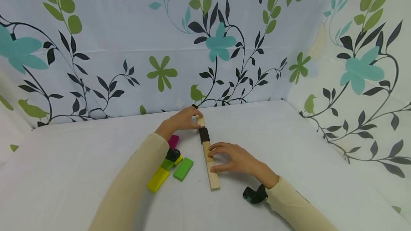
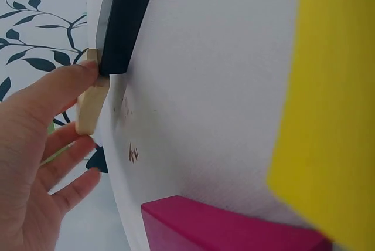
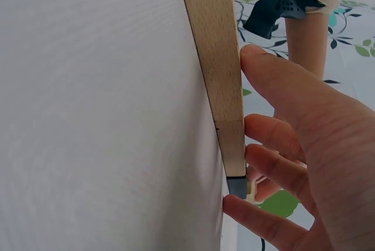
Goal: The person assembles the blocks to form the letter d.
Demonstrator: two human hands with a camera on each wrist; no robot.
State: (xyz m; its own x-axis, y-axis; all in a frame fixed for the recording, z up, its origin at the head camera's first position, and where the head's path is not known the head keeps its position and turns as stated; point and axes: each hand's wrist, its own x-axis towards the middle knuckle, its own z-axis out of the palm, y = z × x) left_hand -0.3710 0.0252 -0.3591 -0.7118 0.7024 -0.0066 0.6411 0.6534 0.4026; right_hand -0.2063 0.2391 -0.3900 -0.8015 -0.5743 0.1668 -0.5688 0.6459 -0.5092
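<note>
A row of wooden blocks runs away from me: two plain blocks, a near one (image 1: pixel 213 179) and another (image 1: pixel 208 149), then a dark block (image 1: pixel 204 135) and a plain block (image 1: pixel 200 121) at the far end. My left hand (image 1: pixel 179 119) pinches that far block between thumb and fingers; in the left wrist view the block (image 2: pixel 92 107) meets the dark block's (image 2: pixel 126 22) end. Along the row's right side, my right hand (image 1: pixel 236 157) rests its thumb and fingertips against the plain blocks (image 3: pixel 217 57), without wrapping round them.
Left of the row lie a green block (image 1: pixel 183 169), a yellow block (image 1: pixel 158 179), a smaller green block (image 1: pixel 167 164) and a magenta block (image 1: pixel 173 141), partly behind the left wrist. The white table (image 1: pixel 273 134) ends at a patterned cloth (image 1: pixel 122 45).
</note>
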